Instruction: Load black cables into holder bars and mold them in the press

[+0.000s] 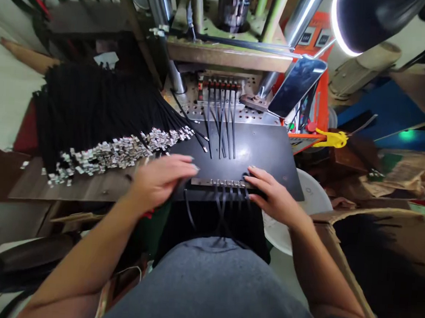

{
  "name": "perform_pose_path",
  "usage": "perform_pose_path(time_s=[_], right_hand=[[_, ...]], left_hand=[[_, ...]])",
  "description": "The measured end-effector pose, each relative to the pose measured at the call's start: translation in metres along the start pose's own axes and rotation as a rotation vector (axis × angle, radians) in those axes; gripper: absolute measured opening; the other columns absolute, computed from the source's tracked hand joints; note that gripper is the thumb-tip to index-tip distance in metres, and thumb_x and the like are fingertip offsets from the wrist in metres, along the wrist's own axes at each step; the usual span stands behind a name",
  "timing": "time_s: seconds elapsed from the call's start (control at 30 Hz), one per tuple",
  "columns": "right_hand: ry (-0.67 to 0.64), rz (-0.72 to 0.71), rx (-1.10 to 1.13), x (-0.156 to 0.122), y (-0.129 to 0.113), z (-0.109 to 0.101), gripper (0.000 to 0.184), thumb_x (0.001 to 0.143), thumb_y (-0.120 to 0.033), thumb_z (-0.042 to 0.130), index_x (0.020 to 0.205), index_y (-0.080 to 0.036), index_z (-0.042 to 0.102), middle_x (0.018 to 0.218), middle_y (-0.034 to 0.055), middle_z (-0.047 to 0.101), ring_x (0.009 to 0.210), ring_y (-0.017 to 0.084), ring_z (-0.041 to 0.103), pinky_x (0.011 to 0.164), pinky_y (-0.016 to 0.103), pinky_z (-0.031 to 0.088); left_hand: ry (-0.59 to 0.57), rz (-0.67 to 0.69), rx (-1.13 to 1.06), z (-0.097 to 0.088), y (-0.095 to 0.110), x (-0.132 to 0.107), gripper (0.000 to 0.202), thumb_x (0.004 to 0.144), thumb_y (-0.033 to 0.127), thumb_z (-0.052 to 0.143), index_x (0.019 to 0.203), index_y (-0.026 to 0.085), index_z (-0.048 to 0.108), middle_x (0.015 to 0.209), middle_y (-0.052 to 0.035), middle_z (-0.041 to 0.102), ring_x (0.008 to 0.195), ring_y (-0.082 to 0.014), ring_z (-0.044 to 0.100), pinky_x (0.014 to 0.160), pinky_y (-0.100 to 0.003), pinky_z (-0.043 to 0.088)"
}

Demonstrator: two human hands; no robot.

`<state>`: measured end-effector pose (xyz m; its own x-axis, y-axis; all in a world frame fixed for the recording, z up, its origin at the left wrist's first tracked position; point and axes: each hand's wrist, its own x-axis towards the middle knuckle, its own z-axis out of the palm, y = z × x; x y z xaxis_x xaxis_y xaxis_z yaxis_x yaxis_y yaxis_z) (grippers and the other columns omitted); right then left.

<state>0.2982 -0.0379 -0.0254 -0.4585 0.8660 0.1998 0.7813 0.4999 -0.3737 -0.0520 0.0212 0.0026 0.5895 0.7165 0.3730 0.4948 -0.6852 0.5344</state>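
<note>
A narrow metal fixture bar [220, 182] lies across the near edge of a black work plate [266, 152], with several black cables [227, 203] seated in it and hanging down toward my lap. My left hand [162, 180] hovers at the bar's left end, fingers curled over a cable there. My right hand [273, 194] rests at the bar's right end with its fingertips pressed on the bar. More black cables [220, 126] run from the press mould [220, 85] onto the plate.
A big bundle of black cables with metal connector ends [119, 151] lies on the wooden bench at left. A phone [296, 85] leans at right of the press, under a lamp [365, 19]. A white bucket [314, 199] and cardboard box [337, 234] stand at right.
</note>
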Motion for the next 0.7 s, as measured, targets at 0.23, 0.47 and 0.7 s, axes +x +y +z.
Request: perform_pose_path(time_s=[0.23, 0.47, 0.7], right_hand=[[0.173, 0.001, 0.027, 0.008, -0.005, 0.036, 0.031, 0.096, -0.024, 0.054, 0.126, -0.017, 0.061, 0.137, 0.0143, 0.058, 0.133, 0.029, 0.048, 0.110, 0.054, 0.042], [0.165, 0.018, -0.009, 0.007, -0.008, 0.032, 0.032, 0.098, -0.029, 0.055, 0.126, -0.016, 0.062, 0.137, 0.0115, 0.058, 0.133, 0.029, 0.048, 0.112, 0.052, 0.040], [0.148, 0.041, -0.018, 0.015, -0.007, 0.027, 0.033, 0.098, -0.033, 0.056, 0.125, -0.015, 0.062, 0.138, 0.0116, 0.058, 0.132, 0.027, 0.049, 0.112, 0.049, 0.038]], left_hand=[[-0.079, -0.051, -0.173, 0.029, -0.001, 0.011, 0.005, 0.089, 0.020, 0.062, 0.093, 0.018, 0.060, 0.093, -0.0015, 0.070, 0.082, -0.0126, 0.068, 0.075, -0.023, 0.053], [-0.439, -0.042, -0.059, 0.006, 0.003, 0.038, 0.010, 0.087, 0.021, 0.052, 0.097, 0.020, 0.054, 0.088, -0.0011, 0.065, 0.074, -0.0133, 0.062, 0.067, -0.024, 0.046], [-0.685, -0.097, -0.001, 0.002, 0.007, 0.050, 0.015, 0.094, 0.031, 0.043, 0.093, 0.023, 0.055, 0.082, 0.0018, 0.063, 0.069, -0.0140, 0.059, 0.064, -0.025, 0.044]])
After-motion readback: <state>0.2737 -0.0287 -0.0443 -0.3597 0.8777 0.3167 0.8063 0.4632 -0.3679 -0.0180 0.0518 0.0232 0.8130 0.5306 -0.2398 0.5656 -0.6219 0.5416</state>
